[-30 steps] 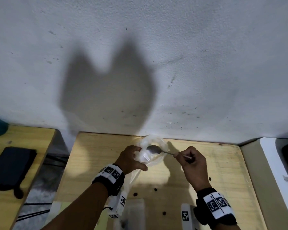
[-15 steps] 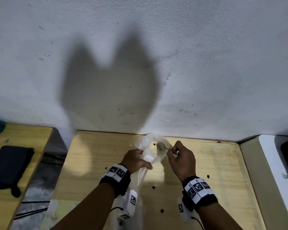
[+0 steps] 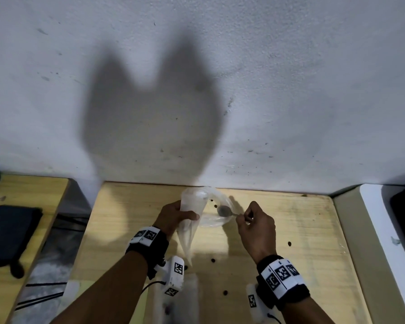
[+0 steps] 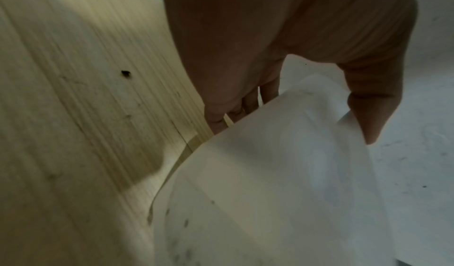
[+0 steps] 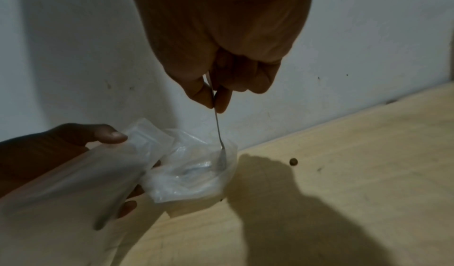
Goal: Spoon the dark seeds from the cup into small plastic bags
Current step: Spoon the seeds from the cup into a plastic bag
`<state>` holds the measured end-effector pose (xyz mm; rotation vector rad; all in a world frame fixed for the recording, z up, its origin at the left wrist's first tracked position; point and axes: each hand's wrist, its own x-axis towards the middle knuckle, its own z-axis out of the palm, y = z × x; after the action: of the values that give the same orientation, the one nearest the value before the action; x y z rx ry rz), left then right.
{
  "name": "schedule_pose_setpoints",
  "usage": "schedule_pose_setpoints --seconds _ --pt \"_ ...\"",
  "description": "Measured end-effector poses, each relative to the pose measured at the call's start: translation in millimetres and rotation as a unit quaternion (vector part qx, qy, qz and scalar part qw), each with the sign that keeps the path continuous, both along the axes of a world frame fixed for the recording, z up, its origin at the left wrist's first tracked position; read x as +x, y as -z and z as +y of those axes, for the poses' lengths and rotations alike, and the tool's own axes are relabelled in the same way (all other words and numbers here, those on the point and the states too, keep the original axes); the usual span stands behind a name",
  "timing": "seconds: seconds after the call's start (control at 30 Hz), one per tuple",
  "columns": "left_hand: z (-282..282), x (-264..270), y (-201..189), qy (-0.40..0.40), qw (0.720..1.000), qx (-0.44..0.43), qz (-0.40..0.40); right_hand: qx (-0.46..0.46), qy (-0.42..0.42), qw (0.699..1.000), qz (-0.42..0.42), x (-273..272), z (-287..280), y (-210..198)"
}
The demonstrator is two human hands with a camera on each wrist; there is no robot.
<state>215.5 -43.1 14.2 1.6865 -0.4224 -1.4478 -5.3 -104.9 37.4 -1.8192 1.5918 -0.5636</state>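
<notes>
your left hand point(image 3: 174, 217) grips a clear plastic bag point(image 3: 192, 206), fingers curled round its neck; just right of it your right hand point(image 3: 255, 226) pinches the handle of a spoon point(image 3: 225, 210), whose bowl sits inside a second crumpled bag point(image 5: 194, 171). judged step: tipping seeds in. next, withdraw the spoon level. stray seeds point(image 3: 212, 260) lie on the bench point(image 3: 302, 230); no cup is visible.

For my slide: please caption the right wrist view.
Right hand pinches a spoon, dipping it into the plastic bag held by the left hand.
</notes>
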Motion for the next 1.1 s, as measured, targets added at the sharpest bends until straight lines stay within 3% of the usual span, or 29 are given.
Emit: schedule_pose_setpoints --seconds 0.27,0.67,0.87,1.1 --pt "0.6 -0.6 -2.7 0.024 1.0 -0.008 0.007 0.038 0.155 0.982 -0.106 18.3 16.6 23.5" --pt "3.5 0.2 -5.6 0.131 0.989 -0.014 -0.06 0.105 0.187 0.957 -0.197 39.3 23.5 38.2" --pt "7.6 0.1 -1.4 0.214 0.971 0.01 -0.109 0.22 0.275 0.903 -0.247 38.9 15.1 54.5" --pt "8.4 3.3 -6.1 0.264 0.956 0.013 -0.128 0.268 0.281 0.878 -0.28 34.1 8.1 59.6"
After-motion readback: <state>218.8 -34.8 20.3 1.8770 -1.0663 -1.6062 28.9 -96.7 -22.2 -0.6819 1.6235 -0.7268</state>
